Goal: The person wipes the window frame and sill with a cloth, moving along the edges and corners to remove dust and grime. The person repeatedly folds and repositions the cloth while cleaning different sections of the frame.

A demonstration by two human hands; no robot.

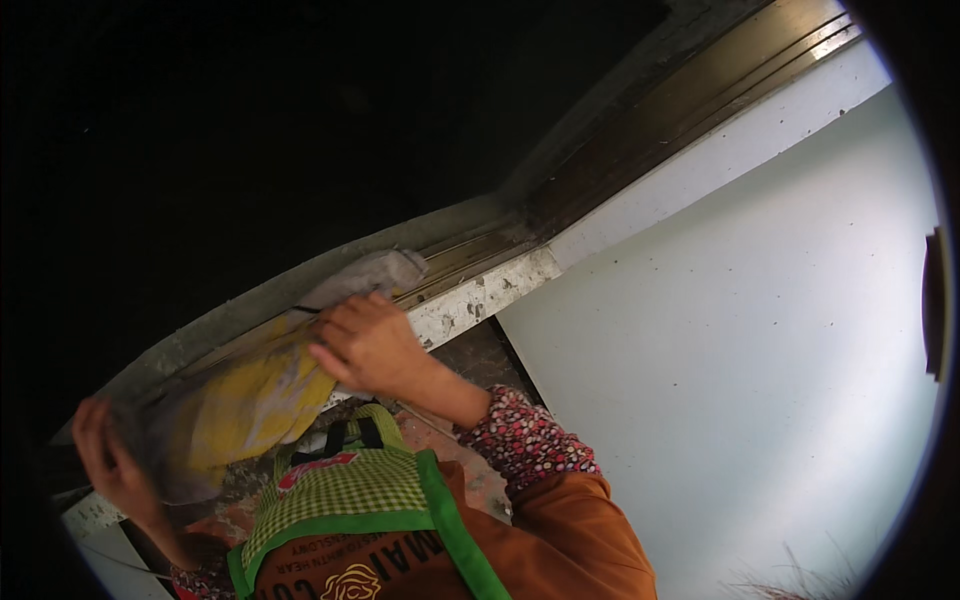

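A rumpled grey and yellow cloth (255,397) stretches along a metal-tracked sill, its rolled grey end lying in the track. My right hand (375,341) is closed on the cloth near that end, fingers curled and knuckles up. At the cloth's other end, on the far left, is my left hand (116,457), fingers bent. Motion blur hides whether those fingers grip the cloth or only touch it. The track (469,259) shows bare to the right of the cloth. Below it runs a white sill edge (487,289), chipped and spotted with dirt.
The sill meets a second framed track (697,105) at a corner on the right. A pale, smooth panel (720,300) fills the right side. Beyond the sill is deep darkness. A green checked apron (352,480) covers my front, over reddish, worn flooring (480,480).
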